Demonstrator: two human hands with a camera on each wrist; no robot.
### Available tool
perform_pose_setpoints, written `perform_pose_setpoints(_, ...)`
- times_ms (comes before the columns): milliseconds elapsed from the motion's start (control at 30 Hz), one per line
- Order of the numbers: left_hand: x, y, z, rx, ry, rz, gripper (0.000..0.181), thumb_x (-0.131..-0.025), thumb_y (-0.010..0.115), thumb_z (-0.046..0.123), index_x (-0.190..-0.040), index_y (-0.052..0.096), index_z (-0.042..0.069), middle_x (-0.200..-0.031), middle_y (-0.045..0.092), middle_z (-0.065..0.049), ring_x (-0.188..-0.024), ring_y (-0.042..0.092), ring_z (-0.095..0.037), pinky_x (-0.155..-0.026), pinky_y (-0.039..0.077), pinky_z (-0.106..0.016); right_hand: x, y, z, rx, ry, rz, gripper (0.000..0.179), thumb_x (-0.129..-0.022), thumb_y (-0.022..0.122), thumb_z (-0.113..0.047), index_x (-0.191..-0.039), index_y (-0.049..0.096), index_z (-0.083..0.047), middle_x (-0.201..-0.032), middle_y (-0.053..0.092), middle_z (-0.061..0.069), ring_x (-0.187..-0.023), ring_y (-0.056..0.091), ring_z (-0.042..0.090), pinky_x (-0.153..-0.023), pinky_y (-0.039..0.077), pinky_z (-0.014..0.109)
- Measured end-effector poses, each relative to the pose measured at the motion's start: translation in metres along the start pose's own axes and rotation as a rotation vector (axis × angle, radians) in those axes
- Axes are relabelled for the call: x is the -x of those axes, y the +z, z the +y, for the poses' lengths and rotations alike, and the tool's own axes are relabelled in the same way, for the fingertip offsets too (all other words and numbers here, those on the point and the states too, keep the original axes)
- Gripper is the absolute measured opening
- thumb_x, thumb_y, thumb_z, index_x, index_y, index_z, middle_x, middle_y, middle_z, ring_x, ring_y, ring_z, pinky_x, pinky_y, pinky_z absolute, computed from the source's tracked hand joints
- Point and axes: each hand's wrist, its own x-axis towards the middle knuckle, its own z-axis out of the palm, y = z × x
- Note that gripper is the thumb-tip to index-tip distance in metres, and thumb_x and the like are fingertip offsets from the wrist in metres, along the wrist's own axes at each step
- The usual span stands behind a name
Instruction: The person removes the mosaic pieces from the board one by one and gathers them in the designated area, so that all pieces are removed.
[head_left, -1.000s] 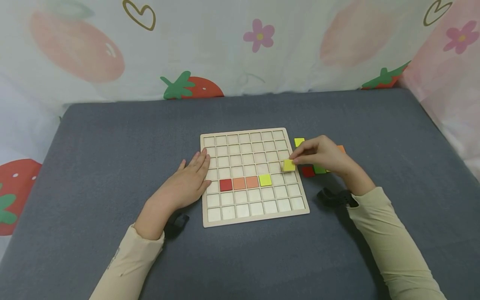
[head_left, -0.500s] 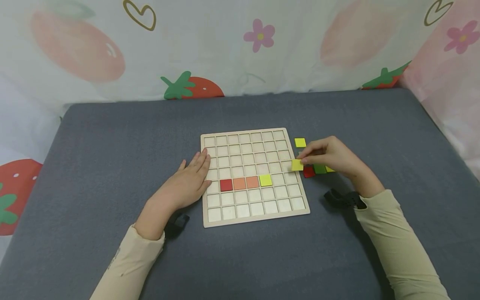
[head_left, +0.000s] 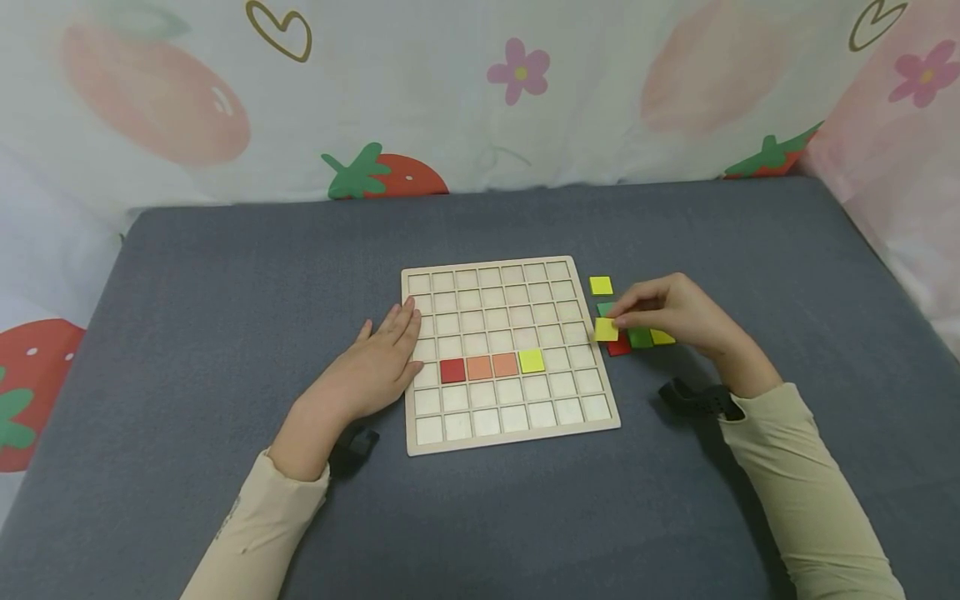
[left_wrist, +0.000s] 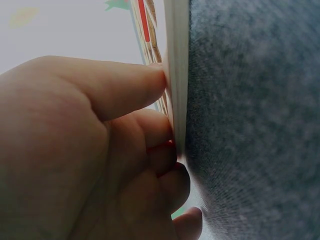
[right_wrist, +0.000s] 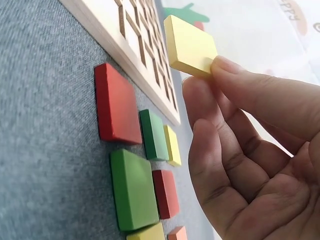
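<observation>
A pale wooden grid board point(head_left: 513, 427) lies on the grey cloth, with a row of a red tile point(head_left: 452, 371), two orange tiles point(head_left: 491, 366) and a yellow tile point(head_left: 531, 360) in its cells. My left hand point(head_left: 375, 362) rests with straight fingers on the board's left edge; in the left wrist view the thumb point(left_wrist: 130, 87) touches the rim. Between thumb and fingertips, my right hand point(head_left: 675, 312) pinches another yellow tile point(right_wrist: 192, 47) by one corner. It is held up just beyond the board's right edge, over the loose tiles.
Right of the board lie loose tiles: a yellow one point(head_left: 601, 286), a dark green one point(right_wrist: 153, 135), a red one point(right_wrist: 117, 105), a light green one point(right_wrist: 134, 190) and several others partly under the hand. A strawberry-print curtain point(head_left: 585, 100) hangs behind the table.
My right hand has moved right with the yellow tile, from over the board's right columns to past its edge. More loose tiles show. The left hand has stayed still.
</observation>
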Motion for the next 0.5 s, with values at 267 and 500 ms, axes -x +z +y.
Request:
perform_pose_setpoints(267,0.0008,-0.0013,0.0003,0.006,0.007,0.005,0.062,-0.1,0.045,0.023,-0.147,0.017,-0.007,-0.155,0.006,-0.02,-0.143,0.007,-0.033,-0.111,0.012,-0.055,0.0033,-0.0029,0.0028,0.002,-0.028,0.018,0.018,-0.085,0.07,-0.007,-0.096,0.07,0.008,-0.093,0.07,0.005,-0.086,0.064,0.012,-0.072,0.054,0.028)
perform_pose_setpoints(500,-0.0001,-0.0003,-0.0004,0.003,0.006,-0.004,0.063,-0.1,0.045,0.023,-0.147,0.016,-0.006,-0.156,0.005,-0.019,-0.143,0.006,-0.032,-0.111,0.012,-0.055,0.0058,-0.0073,0.0057,0.009,-0.033,0.021,0.017,-0.086,0.069,-0.006,-0.095,0.071,0.007,-0.091,0.07,0.003,-0.085,0.064,0.012,-0.071,0.054,0.028)
